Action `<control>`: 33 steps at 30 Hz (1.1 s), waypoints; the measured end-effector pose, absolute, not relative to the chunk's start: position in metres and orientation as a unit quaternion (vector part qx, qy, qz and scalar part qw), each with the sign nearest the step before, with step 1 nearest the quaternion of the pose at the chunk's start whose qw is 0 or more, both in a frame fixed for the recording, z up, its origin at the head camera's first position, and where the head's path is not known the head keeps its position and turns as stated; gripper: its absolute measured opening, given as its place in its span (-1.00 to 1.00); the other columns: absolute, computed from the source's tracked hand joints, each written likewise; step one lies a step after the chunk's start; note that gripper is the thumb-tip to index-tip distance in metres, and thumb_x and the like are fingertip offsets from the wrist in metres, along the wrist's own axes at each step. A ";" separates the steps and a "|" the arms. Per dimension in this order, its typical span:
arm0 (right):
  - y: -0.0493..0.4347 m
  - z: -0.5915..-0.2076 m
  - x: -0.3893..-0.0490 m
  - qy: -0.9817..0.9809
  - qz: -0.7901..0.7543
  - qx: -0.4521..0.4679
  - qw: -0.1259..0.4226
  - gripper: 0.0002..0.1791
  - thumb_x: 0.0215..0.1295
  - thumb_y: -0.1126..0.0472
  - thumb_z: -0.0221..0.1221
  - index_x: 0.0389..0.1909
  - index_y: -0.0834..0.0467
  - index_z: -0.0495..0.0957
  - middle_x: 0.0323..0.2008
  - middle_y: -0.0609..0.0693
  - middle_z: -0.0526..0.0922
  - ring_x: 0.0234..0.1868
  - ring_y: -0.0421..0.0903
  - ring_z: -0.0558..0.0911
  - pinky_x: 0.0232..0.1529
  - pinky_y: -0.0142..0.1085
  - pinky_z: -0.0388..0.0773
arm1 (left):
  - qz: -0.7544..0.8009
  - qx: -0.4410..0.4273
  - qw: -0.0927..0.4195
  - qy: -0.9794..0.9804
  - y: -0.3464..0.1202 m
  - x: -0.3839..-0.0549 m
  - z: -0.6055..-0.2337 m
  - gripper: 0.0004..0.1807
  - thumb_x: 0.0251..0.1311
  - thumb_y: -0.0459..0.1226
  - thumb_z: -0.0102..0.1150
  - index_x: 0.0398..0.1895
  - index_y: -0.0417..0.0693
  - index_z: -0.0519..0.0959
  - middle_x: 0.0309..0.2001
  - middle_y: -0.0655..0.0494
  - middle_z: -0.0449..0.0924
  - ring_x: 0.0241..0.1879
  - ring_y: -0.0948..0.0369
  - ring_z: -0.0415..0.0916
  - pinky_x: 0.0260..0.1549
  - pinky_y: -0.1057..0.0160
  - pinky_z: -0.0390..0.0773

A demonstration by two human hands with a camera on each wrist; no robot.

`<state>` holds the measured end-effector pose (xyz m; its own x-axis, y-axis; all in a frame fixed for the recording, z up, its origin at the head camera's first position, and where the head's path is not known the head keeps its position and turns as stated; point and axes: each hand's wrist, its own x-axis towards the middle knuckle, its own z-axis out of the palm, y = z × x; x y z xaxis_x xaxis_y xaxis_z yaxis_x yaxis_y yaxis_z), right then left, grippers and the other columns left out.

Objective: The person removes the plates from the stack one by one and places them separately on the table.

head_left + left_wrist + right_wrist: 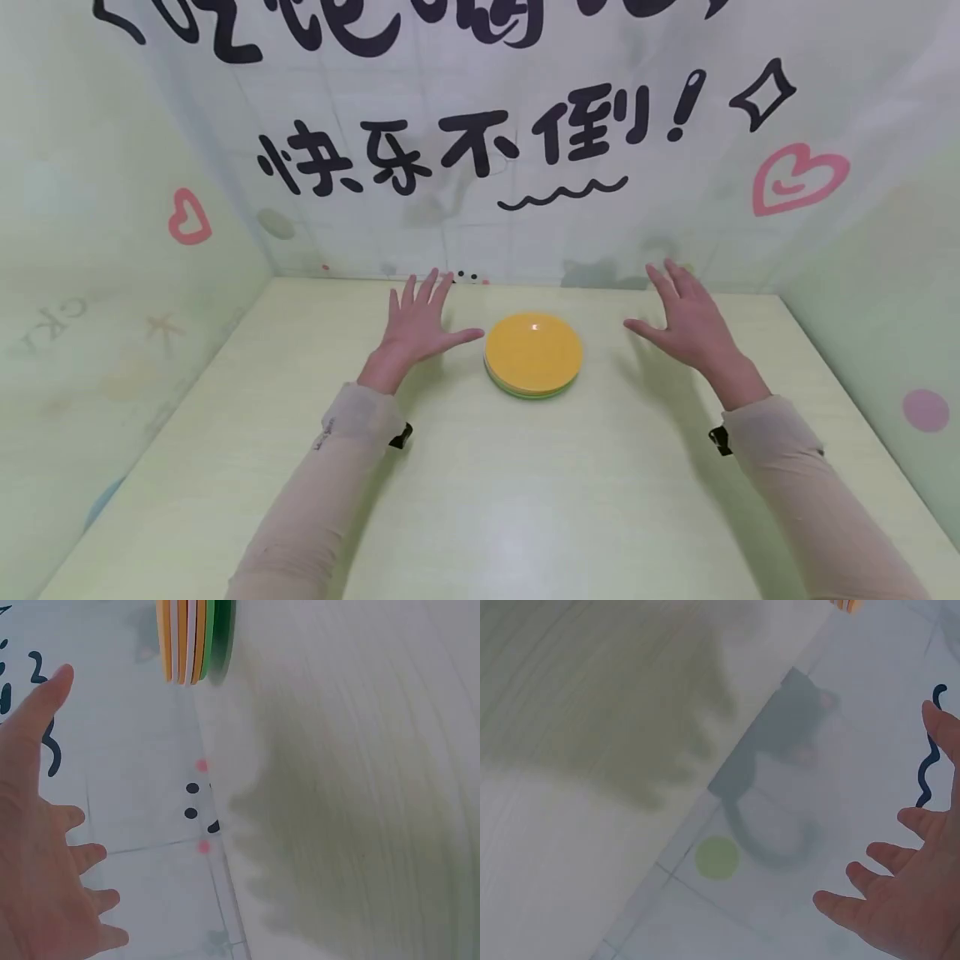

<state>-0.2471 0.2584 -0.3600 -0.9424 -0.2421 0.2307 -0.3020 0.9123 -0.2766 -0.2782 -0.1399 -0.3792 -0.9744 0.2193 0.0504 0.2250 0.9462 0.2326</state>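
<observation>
A stack of round plates [533, 354] lies toward the back of the pale table, a yellow one on top. Edge-on in the left wrist view, the stack [184, 641] shows yellow, white and green layers, green lowest. My left hand [417, 323] hovers left of the stack with fingers spread, its thumb tip close to the rim. On the other side, my right hand [686, 321] is held above the table with fingers spread, farther from the plates. Neither hand holds anything. Only a corner of the stack [847, 604] enters the right wrist view.
A printed cloth wall [420, 225] with dark lettering rises behind the table [525, 500]. Side walls [885, 275] stand at left and right. Black wrist-camera pieces [402, 436] show at both cuffs.
</observation>
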 end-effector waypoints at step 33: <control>0.175 -0.403 -0.259 -0.929 0.337 0.066 -0.139 -0.35 0.37 0.12 0.22 0.35 0.40 0.32 -0.09 0.28 0.64 -0.40 -0.10 0.69 -0.35 -0.32 0.74 | -0.420 -0.185 -0.194 -0.867 -0.118 -0.260 -0.421 0.08 0.14 -0.07 0.41 0.59 -0.10 -0.05 0.58 -0.13 0.03 0.57 -0.05 0.02 0.56 -0.09 0.11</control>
<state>-0.2591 0.1749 -0.4030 -0.9529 -0.2159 -0.2131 -0.0290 0.7639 -0.6446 -0.2596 -0.1175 -0.4208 -0.8567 0.4832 -0.1805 0.1584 0.5794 0.7995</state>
